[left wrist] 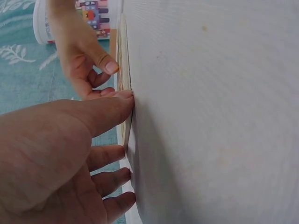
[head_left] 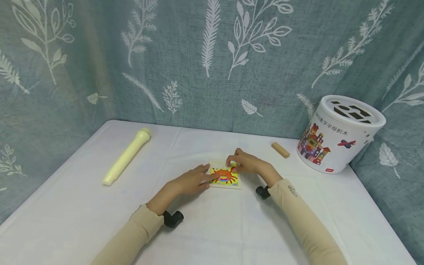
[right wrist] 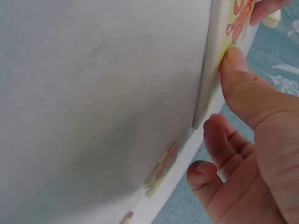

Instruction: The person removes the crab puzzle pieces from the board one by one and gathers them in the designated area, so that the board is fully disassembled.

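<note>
A crab picture puzzle (head_left: 224,180) in a pale wooden tray lies flat on the white table between the two hands. My left hand (head_left: 193,180) rests at its left side, one finger stretched over the crab and the thumb at the near corner. In the left wrist view, that thumb touches the tray's edge (left wrist: 126,51). From the upper right, my right hand (head_left: 247,163) reaches over the tray. Its thumb (right wrist: 236,60) presses the picture's edge in the right wrist view, while the other fingers bend loosely beside the tray.
A small coloured piece (right wrist: 161,168) lies beyond the tray. Farther right are a wooden block (head_left: 280,150) and a white printed bucket (head_left: 338,136) with a shape-slotted lid. A pale yellow stick (head_left: 127,156) lies at the left. Behind the table hangs a green leaf-patterned curtain (head_left: 185,55).
</note>
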A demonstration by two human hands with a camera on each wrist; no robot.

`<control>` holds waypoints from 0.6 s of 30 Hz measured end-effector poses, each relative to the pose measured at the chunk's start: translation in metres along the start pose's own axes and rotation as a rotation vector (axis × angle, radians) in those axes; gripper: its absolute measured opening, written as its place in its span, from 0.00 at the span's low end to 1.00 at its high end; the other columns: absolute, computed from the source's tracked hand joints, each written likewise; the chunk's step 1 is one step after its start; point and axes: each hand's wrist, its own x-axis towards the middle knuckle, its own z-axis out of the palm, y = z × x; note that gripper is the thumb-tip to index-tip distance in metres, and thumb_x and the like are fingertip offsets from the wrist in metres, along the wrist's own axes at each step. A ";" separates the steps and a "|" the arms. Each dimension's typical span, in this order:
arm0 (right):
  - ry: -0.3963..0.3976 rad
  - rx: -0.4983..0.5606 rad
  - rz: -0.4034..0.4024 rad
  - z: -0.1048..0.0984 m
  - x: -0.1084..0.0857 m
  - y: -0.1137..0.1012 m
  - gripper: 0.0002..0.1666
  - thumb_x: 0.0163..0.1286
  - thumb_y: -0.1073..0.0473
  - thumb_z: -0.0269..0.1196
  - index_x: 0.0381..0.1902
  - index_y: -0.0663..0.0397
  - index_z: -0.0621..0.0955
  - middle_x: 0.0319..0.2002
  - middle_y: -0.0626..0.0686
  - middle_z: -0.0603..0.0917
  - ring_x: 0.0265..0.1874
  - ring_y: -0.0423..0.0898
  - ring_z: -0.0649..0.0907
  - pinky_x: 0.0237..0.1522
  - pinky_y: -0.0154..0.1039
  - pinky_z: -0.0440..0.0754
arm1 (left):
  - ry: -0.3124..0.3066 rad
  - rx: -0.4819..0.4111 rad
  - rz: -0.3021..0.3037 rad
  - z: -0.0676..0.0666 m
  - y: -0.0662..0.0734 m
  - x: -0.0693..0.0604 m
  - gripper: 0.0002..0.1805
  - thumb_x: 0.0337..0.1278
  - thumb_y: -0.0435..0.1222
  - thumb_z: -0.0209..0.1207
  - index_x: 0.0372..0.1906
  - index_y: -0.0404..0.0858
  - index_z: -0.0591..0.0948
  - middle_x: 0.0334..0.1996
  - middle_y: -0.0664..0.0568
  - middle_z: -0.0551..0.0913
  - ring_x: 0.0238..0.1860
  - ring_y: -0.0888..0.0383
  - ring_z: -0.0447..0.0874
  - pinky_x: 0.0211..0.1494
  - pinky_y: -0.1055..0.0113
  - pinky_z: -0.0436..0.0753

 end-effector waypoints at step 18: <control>0.143 0.162 -0.003 0.009 -0.001 0.004 0.19 0.61 0.63 0.63 0.49 0.54 0.73 0.38 0.56 0.75 0.27 0.43 0.71 0.34 0.34 0.71 | 0.004 0.002 0.001 0.001 0.002 0.000 0.24 0.64 0.38 0.52 0.65 0.48 0.68 0.69 0.34 0.54 0.70 0.37 0.51 0.67 0.45 0.60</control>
